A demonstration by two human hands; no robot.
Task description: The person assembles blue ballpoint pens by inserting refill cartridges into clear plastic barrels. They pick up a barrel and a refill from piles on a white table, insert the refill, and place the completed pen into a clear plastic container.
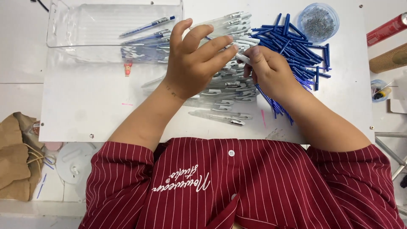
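Fingertips of both hands, left [193, 63] and right [269, 72], pinch one slim white plastic pen barrel [242, 57] between them.

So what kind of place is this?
Probably a small pen-assembly workbench: a heap of clear pen barrels, a pile of blue refills, and a tub of tiny springs on a white table.

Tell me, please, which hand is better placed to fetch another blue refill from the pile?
Probably the right hand: it sits beside the blue refills, though it pinches a pen barrel. The left hand is farther away, over the clear barrels.
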